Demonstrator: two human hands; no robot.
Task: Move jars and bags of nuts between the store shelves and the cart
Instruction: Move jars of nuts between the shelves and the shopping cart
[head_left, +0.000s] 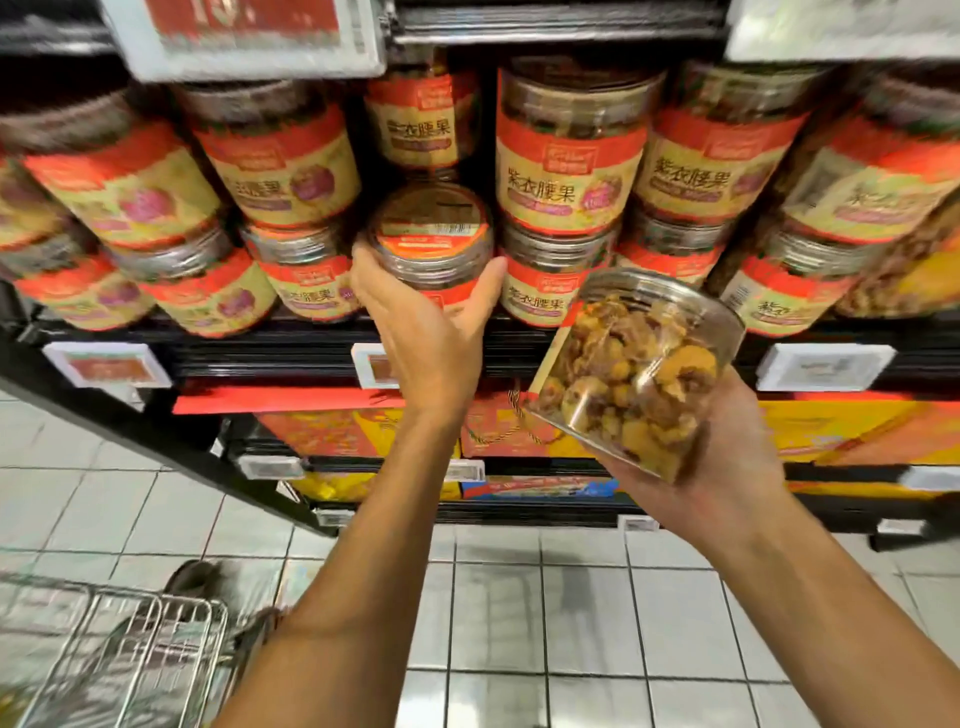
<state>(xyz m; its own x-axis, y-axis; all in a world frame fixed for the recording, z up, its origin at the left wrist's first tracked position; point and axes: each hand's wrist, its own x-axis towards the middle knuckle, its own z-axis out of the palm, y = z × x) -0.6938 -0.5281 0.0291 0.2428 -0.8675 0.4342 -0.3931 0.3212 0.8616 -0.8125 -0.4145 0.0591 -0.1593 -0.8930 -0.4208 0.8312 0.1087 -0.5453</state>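
Jars of nuts fill the shelf (519, 332) in two stacked rows, each with a clear wall, a red-and-tan label and a clear lid. One jar (431, 234) sits in the lower row near the middle, tipped so its lid faces the camera, with a red label and a barcode on top. The left hand (421, 332) reaches up to it – thumb on the right side of the jar, fingers curled round the left side, palm below – so the hand grips the jar at the shelf front. Just beside it to the right stand more jars, one upon another.

The right hand (727, 467) holds a second jar (634, 374) lower and to the right, in front of the shelf edge and apart from the shelved ones. This one is tilted, its clear base toward the camera, and brown and yellow nuts show through the wall. It lies in the palm with the fingers wrapped behind it; the fingertips are hidden.

White price tags (106, 364) hang along the shelf edge. Below it, red and yellow boxes (332, 431) stand on lower shelves. A wire cart (130, 654) shows at the bottom left – blurred – on the white tiled floor (545, 613), well apart from both hands.
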